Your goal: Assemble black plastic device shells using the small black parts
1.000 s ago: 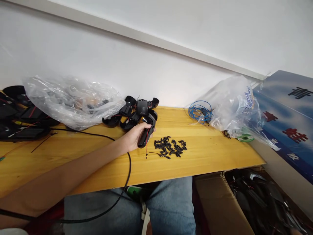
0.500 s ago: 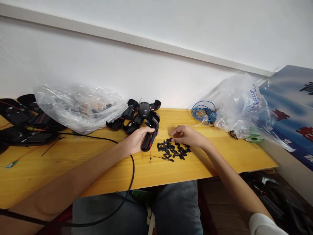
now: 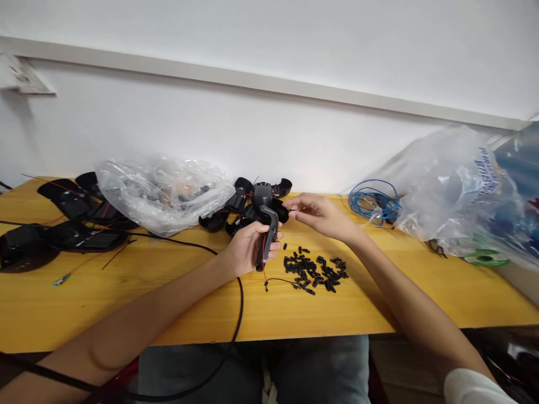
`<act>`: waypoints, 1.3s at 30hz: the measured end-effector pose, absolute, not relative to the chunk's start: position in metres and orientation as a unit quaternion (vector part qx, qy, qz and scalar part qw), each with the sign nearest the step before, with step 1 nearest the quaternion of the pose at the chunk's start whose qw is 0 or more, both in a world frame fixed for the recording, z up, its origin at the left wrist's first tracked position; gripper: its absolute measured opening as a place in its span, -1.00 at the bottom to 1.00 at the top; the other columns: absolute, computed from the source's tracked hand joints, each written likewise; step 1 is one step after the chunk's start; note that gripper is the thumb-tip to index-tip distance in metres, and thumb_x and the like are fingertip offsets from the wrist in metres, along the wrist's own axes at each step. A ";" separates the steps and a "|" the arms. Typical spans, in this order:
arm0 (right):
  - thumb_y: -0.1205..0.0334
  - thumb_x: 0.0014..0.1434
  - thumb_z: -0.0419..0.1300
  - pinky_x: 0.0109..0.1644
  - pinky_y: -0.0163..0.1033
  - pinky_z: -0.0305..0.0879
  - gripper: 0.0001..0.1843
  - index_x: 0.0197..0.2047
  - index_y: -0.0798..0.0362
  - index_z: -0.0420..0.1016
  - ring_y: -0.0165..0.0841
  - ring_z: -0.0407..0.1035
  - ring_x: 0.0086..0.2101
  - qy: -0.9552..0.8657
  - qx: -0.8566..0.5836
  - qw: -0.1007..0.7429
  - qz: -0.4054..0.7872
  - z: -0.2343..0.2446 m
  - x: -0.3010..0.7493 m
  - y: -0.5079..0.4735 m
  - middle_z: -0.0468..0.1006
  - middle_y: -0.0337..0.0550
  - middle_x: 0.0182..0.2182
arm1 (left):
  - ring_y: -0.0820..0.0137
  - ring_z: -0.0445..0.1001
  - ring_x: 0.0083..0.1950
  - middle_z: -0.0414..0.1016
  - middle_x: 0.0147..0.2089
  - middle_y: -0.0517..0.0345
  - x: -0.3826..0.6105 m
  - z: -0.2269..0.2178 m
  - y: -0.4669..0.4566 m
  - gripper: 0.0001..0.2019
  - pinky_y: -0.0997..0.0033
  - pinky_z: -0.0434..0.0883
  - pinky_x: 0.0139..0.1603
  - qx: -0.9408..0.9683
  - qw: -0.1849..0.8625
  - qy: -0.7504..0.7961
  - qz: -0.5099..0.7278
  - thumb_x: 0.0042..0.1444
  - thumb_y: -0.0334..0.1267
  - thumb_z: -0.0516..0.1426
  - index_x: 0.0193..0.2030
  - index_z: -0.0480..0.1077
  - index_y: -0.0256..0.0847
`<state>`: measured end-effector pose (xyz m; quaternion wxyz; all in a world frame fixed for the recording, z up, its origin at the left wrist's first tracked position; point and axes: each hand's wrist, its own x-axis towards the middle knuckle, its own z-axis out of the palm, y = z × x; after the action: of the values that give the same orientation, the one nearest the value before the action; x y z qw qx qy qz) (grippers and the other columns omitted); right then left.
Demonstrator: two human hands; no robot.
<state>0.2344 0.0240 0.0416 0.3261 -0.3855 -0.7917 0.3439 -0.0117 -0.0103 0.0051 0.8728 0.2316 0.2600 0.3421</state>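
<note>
Higher than half a second ago, our right hand (image 3: 323, 216) is now clear of the pile of small black parts (image 3: 314, 270) and up near the far end of the curved black housing (image 3: 266, 238), which our left hand (image 3: 248, 248) holds turned more edge-on than before. Of our two hands, the left grasps the housing with its fingers wrapped around the lower stem; the right has thumb and fingertips close together, and we cannot tell whether anything small sits between them. We have the housing over the middle of the worktop (image 3: 189, 306), just left of the pile, a thin red wire (image 3: 264, 251) running down it. Behind it we see a cluster of black shells (image 3: 241, 195) beside a clear plastic bag (image 3: 168, 193). Further left lie more black casings (image 3: 86, 235) and a small green circuit board (image 3: 62, 279). To our right are a coil of blue cable (image 3: 373, 193), a printed plastic bag (image 3: 446, 185) and a green spool (image 3: 486, 258).
</note>
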 end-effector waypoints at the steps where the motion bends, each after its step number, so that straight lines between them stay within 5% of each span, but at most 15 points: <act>1: 0.08 0.39 0.37 0.05 -0.11 0.53 -0.75 0.06 -0.03 0.72 -0.25 0.58 -0.09 -0.781 -0.369 0.356 0.357 0.038 0.232 0.027 0.72 -0.08 -0.07 | 0.47 0.40 -0.40 0.43 -0.27 0.13 -0.012 0.005 -0.012 -0.63 0.53 0.40 -0.42 0.224 0.872 0.259 0.351 -0.05 -0.26 0.33 -0.06 0.48 -0.26; 4: 0.03 0.33 0.50 -0.03 -0.16 0.55 -0.80 -0.08 -0.06 0.77 -0.30 0.60 -0.17 -0.731 -0.328 0.440 0.406 0.020 0.232 0.027 0.74 -0.11 -0.15 | 0.36 0.56 -0.28 0.49 -0.24 0.09 -0.009 0.002 -0.014 -0.62 0.46 0.51 -0.30 0.235 0.848 0.281 0.383 -0.10 -0.24 0.37 -0.12 0.47 -0.26; 8: -0.02 0.31 0.55 -0.24 -0.29 0.56 -0.76 -0.07 -0.09 0.77 -0.40 0.61 -0.35 -0.646 -0.313 0.448 0.533 0.001 0.235 0.015 0.73 -0.21 -0.30 | 0.40 0.51 -0.42 0.52 -0.25 0.14 -0.003 -0.005 -0.017 -0.60 0.46 0.37 -0.47 0.311 0.777 0.332 0.436 -0.06 -0.11 0.44 -0.22 0.39 -0.19; 15: -0.12 0.18 0.64 0.00 -0.30 0.62 -0.61 -0.06 -0.08 0.79 -0.40 0.68 -0.18 -0.514 -0.333 0.433 0.661 -0.005 0.214 -0.003 0.77 -0.21 -0.21 | 0.48 0.45 -0.38 0.51 -0.26 0.29 0.004 -0.006 -0.023 -0.41 0.44 0.45 -0.32 0.356 0.667 0.410 0.510 -0.10 -0.07 0.54 -0.02 0.39 -0.14; 24: -0.09 0.11 0.68 0.04 -0.18 0.59 -0.49 -0.05 -0.04 0.61 -0.34 0.65 -0.22 -0.495 -0.348 0.508 0.613 -0.014 0.204 -0.005 0.74 -0.25 -0.29 | 0.45 0.46 -0.31 0.53 -0.24 0.31 0.006 -0.013 -0.024 -0.46 0.41 0.46 -0.26 0.389 0.618 0.432 0.529 -0.01 -0.06 0.47 0.01 0.35 -0.11; 39: -0.08 0.03 0.68 0.01 -0.14 0.61 -0.58 -0.20 0.00 0.74 -0.34 0.63 -0.28 -0.513 -0.387 0.476 0.600 -0.005 0.205 -0.010 0.74 -0.19 -0.32 | 0.31 0.50 -0.10 0.49 -0.14 0.22 0.007 -0.017 -0.027 -0.51 0.29 0.47 -0.08 0.479 0.515 0.447 0.553 0.15 -0.07 0.39 0.08 0.29 -0.09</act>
<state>0.2048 -0.0099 -0.0046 0.4758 -0.3874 -0.5130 0.6004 0.0070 -0.0265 -0.0170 0.5151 0.4788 0.4468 0.5529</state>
